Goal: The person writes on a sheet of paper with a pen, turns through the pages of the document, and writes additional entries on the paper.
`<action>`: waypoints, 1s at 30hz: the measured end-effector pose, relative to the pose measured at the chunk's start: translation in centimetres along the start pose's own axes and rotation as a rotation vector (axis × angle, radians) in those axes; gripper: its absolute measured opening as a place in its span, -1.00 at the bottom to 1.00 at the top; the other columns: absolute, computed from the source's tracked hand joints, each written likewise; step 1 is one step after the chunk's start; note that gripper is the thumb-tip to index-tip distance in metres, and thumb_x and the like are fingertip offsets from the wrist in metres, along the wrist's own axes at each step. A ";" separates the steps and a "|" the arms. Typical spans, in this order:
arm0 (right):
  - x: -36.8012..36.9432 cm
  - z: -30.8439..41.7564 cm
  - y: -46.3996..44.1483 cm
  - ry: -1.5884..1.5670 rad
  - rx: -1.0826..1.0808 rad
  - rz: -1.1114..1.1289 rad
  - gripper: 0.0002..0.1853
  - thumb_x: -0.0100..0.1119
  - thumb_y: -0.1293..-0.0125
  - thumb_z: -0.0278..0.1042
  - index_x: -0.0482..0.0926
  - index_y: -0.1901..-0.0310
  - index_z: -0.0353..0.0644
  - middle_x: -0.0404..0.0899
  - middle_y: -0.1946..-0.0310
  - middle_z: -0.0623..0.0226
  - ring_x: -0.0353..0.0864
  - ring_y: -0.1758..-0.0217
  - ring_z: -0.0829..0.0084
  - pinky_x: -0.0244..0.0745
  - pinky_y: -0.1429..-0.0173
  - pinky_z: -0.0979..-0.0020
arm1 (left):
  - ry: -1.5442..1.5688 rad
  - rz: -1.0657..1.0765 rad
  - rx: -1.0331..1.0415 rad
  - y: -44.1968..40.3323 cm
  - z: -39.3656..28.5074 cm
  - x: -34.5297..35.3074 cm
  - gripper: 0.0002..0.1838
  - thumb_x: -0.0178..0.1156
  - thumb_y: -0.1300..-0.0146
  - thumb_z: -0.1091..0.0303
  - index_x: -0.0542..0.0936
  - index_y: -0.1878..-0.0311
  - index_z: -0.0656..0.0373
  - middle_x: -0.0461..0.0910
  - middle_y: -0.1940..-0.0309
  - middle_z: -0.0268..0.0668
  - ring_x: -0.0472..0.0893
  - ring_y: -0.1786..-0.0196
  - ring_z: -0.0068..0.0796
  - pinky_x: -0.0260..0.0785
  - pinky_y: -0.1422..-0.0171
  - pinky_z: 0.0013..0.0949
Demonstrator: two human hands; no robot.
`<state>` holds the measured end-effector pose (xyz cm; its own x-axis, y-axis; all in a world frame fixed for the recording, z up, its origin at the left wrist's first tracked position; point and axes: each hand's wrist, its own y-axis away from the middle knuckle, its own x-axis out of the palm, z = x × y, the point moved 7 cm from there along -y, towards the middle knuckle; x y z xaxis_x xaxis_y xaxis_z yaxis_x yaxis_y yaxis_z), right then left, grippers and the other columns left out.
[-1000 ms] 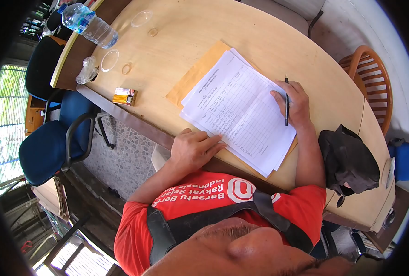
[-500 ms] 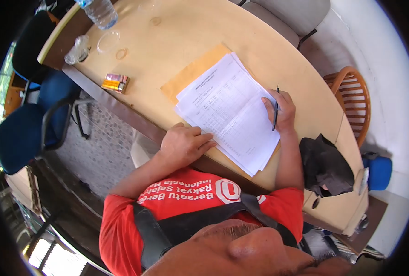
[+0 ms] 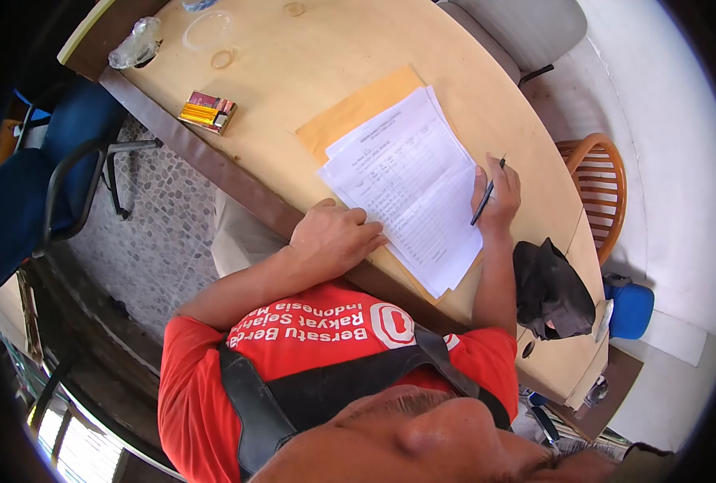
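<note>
A stack of white printed sheets with a table form lies on the desk, over a brown envelope. My right hand rests at the right edge of the sheets with a black pen held slantwise between its fingers. The fingers of my left hand are curled in. That hand lies at the near-left edge of the sheets, its fingertips touching the paper; its underside is hidden.
On the desk are a cigarette pack with a yellow lighter, a crumpled clear plastic piece and a black cloth bundle. Chairs stand around it: a blue one, a wooden one and a grey one.
The view has shifted, so the water bottle is nearly out of frame. In my right hand the pen now leans more, its lower end towards the sheets. My left hand stays by the paper.
</note>
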<state>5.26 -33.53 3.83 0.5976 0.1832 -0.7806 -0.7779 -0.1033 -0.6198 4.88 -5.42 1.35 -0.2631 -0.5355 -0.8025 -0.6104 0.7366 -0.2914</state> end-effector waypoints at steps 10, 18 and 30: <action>0.2 4.8 0.8 -0.203 0.138 0.249 -0.59 0.43 -0.32 -0.43 0.66 -0.19 -0.28 0.71 -0.15 -0.02 0.65 -0.26 -0.05 0.50 -0.35 0.12 | -0.002 0.004 0.008 0.1 0.0 0.0 -0.79 0.40 -0.31 0.07 0.77 0.27 -0.03 0.52 0.58 -0.38 0.60 0.51 -0.33 0.41 0.33 -0.22; 1.2 4.7 2.0 -0.192 0.120 0.248 -0.59 0.44 -0.31 -0.40 0.67 -0.18 -0.27 0.71 -0.18 0.00 0.61 -0.35 -0.07 0.42 -0.43 0.05 | 0.015 0.037 0.017 -0.2 -0.2 -0.3 -0.81 0.42 -0.31 0.10 0.78 0.22 -0.01 0.51 0.58 -0.41 0.57 0.51 -0.39 0.36 0.36 -0.28; 0.9 5.6 1.9 -0.203 0.051 0.253 -0.57 0.47 -0.27 -0.42 0.67 -0.17 -0.23 0.72 -0.16 0.02 0.62 -0.34 -0.05 0.44 -0.39 0.03 | 0.000 -0.003 0.023 -0.3 -0.4 -0.5 -0.80 0.44 -0.29 0.08 0.79 0.21 -0.03 0.51 0.58 -0.41 0.56 0.53 -0.38 0.36 0.38 -0.28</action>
<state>3.29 -28.08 2.40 0.3371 0.3493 -0.8743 -0.9086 -0.1224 -0.3993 4.89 -5.48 2.06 -0.2611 -0.5382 -0.8014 -0.5941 0.7439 -0.3060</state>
